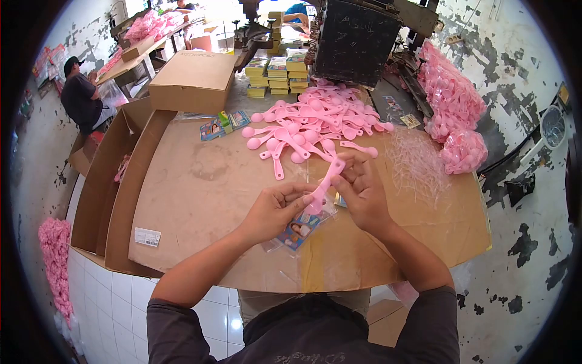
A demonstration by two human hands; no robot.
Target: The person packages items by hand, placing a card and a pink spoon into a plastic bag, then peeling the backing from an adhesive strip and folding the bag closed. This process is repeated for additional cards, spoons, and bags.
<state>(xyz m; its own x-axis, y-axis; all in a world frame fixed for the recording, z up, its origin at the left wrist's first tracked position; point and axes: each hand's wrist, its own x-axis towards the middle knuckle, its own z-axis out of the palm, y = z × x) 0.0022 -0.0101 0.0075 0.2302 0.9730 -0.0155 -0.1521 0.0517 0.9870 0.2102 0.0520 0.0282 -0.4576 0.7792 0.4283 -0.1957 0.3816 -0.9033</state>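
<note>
Pinching its ends, left hand (274,210) and right hand (364,193) hold a pink plastic spoon (324,187), likely light, stiff; grip its handle (333,172).

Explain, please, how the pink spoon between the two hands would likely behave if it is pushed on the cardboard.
The pink spoon is probably light, as it looks like plastic. It seems rather stiff: it shows no clear bend between the left hand and right hand. It might rock, since the similar piled spoons have rounded bowls.
</note>
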